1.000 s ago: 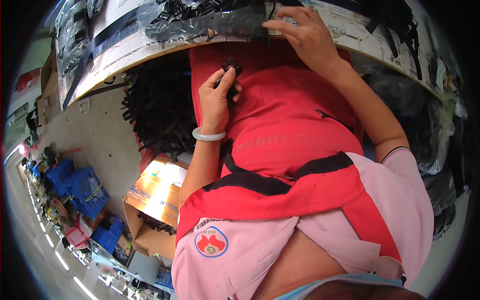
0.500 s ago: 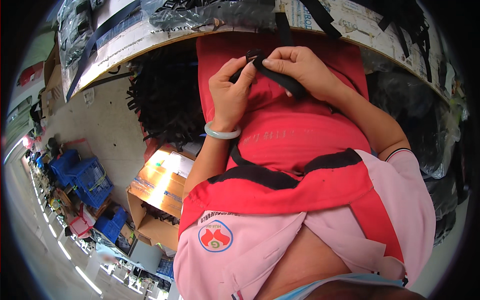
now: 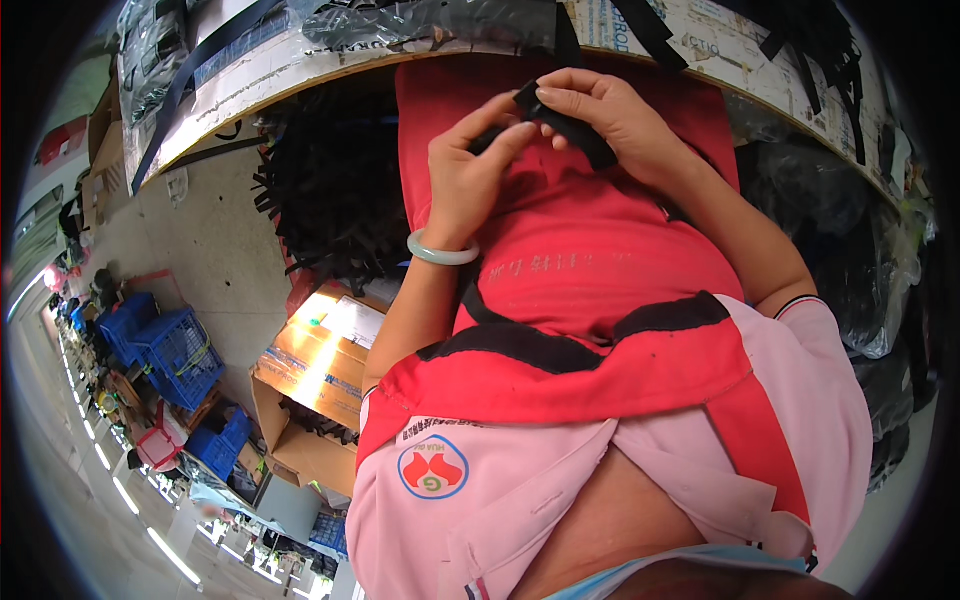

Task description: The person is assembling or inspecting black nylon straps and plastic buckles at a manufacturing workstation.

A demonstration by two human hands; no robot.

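Upper middle of frame: left hand (image 3: 468, 170) pinching half-hidden dark piece (image 3: 486, 141), right hand (image 3: 622, 118) close by, clamped on black strap (image 3: 587, 138). Strap best kept flat, untwisted.

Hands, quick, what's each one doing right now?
Left hand: closed on a small black piece, mostly hidden by the fingers.
Right hand: closed, pinching a black strap.
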